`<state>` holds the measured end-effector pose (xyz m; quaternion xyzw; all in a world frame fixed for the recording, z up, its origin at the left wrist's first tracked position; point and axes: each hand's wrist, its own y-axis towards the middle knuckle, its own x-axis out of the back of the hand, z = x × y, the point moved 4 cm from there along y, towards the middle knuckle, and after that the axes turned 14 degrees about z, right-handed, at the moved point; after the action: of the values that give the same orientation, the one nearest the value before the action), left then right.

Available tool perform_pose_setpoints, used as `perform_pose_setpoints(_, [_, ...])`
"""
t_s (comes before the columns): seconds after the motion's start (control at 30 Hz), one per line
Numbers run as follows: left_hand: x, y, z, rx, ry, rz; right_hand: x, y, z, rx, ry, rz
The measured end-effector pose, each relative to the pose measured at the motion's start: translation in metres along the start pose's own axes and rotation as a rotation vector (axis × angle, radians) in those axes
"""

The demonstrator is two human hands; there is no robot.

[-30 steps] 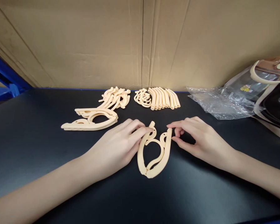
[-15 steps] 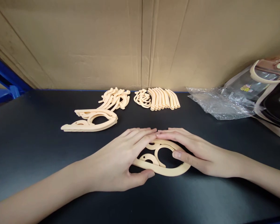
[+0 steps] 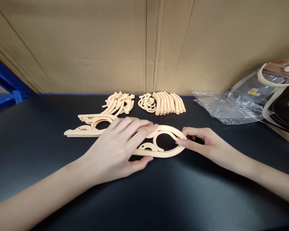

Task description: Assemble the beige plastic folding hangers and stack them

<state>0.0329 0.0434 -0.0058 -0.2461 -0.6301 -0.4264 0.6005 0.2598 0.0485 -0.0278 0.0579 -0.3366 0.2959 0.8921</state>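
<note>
A cream plastic folding clothes hanger (image 3: 167, 154), its arms folded in, is between my two hands just above or on the black table. My left hand (image 3: 121, 146) spans its left part, fingers along the far side and thumb at the near side, and hides that end. At the curved right end, my right hand (image 3: 202, 139) pinches the rim between thumb and fingers. A small stack of similar folded hangers (image 3: 80, 132) lies behind my left hand, which partly covers it.
Behind lie a heap of loose cream arms (image 3: 119, 102), a pile of cream hooks (image 3: 147, 102) and a row of curved cream pieces (image 3: 169, 103). Crinkled clear plastic (image 3: 228, 107) and a bottle with a strap (image 3: 265, 83) are at right. Cardboard (image 3: 91, 45) walls the back.
The hanger has moved away from me and slightly left, towards the stack. My right hand has shifted from lying over it to pinching its right end; my left hand has moved forward with it.
</note>
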Motion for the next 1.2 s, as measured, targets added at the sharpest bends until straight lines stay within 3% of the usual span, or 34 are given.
perform_pose_setpoints(0.17, [0.0016,0.0001,0.0011,0.004,0.008,0.0,-0.0024,-0.0032,-0.0007,-0.075,0.369,0.079])
perform_pose_setpoints(0.37, [0.0003,-0.0004,0.0001,0.023,-0.015,0.002,-0.0031,-0.0029,-0.0016,-0.072,0.535,0.106])
perform_pose_setpoints(1.2, [-0.0027,-0.0012,-0.0004,-0.006,-0.074,0.008,-0.0042,-0.0024,-0.0006,-0.072,0.468,0.116])
